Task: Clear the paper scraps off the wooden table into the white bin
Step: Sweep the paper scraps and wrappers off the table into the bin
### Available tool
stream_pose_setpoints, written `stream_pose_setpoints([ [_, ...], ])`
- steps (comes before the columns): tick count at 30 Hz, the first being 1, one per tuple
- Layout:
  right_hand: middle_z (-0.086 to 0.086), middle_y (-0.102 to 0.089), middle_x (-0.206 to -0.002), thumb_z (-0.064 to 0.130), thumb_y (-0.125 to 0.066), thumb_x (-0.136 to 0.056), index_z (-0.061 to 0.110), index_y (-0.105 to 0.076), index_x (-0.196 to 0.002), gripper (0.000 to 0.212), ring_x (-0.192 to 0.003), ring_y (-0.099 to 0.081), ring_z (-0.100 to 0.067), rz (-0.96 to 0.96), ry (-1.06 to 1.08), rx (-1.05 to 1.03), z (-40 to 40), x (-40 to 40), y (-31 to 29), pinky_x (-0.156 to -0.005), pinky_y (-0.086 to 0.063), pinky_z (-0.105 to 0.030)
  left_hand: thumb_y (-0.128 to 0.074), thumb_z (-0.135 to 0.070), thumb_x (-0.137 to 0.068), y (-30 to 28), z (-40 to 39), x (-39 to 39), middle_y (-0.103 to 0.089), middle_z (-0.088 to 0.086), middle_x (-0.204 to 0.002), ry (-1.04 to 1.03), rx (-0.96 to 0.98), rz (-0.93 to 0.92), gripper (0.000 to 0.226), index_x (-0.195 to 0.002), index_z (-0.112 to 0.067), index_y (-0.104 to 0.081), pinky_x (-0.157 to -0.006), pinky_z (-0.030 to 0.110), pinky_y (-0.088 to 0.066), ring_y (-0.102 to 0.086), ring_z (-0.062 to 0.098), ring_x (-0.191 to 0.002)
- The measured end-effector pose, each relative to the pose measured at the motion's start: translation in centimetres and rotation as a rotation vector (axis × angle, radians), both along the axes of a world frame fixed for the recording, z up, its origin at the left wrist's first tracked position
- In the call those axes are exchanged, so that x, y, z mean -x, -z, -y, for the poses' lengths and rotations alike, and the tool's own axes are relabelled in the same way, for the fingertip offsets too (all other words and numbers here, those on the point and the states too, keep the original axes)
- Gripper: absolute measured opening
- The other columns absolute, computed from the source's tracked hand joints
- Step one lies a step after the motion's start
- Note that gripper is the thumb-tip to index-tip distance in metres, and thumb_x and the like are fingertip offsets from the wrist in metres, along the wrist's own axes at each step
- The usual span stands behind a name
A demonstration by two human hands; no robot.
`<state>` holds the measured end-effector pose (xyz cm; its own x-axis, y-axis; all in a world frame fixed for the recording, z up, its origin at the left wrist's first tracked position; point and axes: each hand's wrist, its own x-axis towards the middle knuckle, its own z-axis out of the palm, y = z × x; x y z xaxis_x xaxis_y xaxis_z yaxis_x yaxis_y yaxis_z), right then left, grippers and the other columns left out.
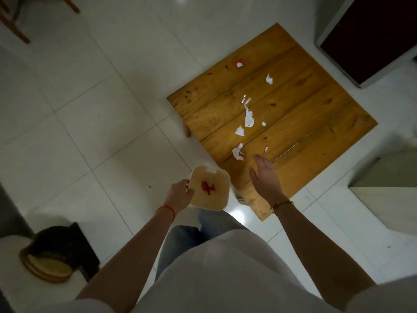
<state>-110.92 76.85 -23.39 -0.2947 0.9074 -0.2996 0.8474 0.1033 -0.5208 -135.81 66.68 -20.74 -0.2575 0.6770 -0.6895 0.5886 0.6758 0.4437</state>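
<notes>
Scraps (249,116) of white paper, some edged in red, lie strung out in a loose line across the table (316,123), running from the upper middle of the frame down toward the centre. Top of the line, a red-rimmed scrap (239,64) sits alone near the table's far edge; below it a curled white piece (269,79), then a cluster around the long central strip, and lowest of all a torn white piece (237,152) and a thin red-tipped sliver (265,150) close to the near edge.

Right hand (266,177) hovers over the table's near corner, just below that sliver, fingers spread loosely and nothing in them. A gold band (282,204) circles the wrist.

Left hand (180,195) grips the bin (220,199) by its left rim, fingers curled over the edge, thumb outside. The bin is just left of the table's near corner, centre-bottom of the frame, mouth facing up, and whether it rests on the floor I can't tell. Inside it, red and white bits (208,186) sit at the bottom. A red cord (165,210) shows on the left wrist.

Pale tiled floor (79,109) all round. Lower left, a dark bag (61,245) lies on a round wooden board (47,267). Upper right, a dark cabinet (372,35).
</notes>
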Motion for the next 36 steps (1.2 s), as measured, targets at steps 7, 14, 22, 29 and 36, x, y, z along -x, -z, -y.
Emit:
stream_pose_setpoints([
  [7, -0.012, -0.038, -0.150, 0.028, -0.042, -0.101, 0.010, -0.035, -0.146, 0.049, -0.140, -0.031, -0.028, 0.066, 0.152, 0.081, -2.5, 2.7, 2.2, -0.113, -0.033, -0.045, -0.045, -0.015, -0.087, 2.7, -3.7, 3.4, -0.065, 0.014, -0.116, 0.197, 0.078, 0.047, 0.036, -0.122, -0.009, -0.053, -0.079, 0.030, -0.046, -0.061, 0.029, -0.102],
  [14, -0.008, -0.036, -0.151, 0.028, -0.045, -0.100, 0.015, -0.035, -0.145, 0.047, -0.140, -0.030, -0.026, 0.094, 0.260, 0.117, -4.2, 5.2, 6.4, -0.115, -0.030, -0.041, -0.046, -0.013, -0.088, 7.1, -7.9, 5.7, -0.065, 0.017, -0.112, 0.390, 0.104, 0.056, 0.034, -0.120, -0.003, -0.053, -0.078, 0.028, -0.046, -0.062, 0.029, -0.100],
  [22, -0.009, -0.033, -0.153, 0.029, -0.048, -0.098, 0.014, -0.031, -0.147, 0.055, -0.139, -0.033, -0.028, 0.090, 0.311, 0.112, -5.1, 6.0, 12.3, -0.114, -0.031, -0.042, -0.046, -0.010, -0.087, 15.1, -10.4, 5.9, -0.066, 0.018, -0.109, 0.503, 0.145, 0.088, 0.029, -0.112, -0.001, -0.057, -0.070, 0.027, -0.048, -0.060, 0.023, -0.088],
  [29, -0.007, -0.026, -0.158, 0.027, -0.044, -0.099, 0.012, -0.028, -0.150, 0.055, -0.148, -0.016, -0.024, 0.035, 0.233, 0.066, -3.9, 7.0, 16.9, -0.120, -0.018, -0.043, -0.049, -0.009, -0.085, 20.7, -11.6, 4.9, -0.067, 0.016, -0.109, 0.494, 0.160, 0.124, 0.027, -0.109, -0.002, -0.060, -0.075, 0.026, -0.044, -0.062, 0.028, -0.098],
  [36, -0.006, -0.013, -0.161, 0.031, -0.035, -0.099, 0.011, -0.020, -0.152, 0.059, -0.150, -0.004, -0.023, 0.064, -0.077, 0.080, 1.7, 9.4, 17.9, -0.122, -0.007, -0.042, -0.051, -0.011, -0.085, 22.1, -12.4, 4.6, -0.068, 0.014, -0.108, 0.476, 0.124, 0.128, 0.028, -0.111, -0.004, -0.061, -0.074, 0.022, -0.038, -0.058, 0.019, -0.090],
])
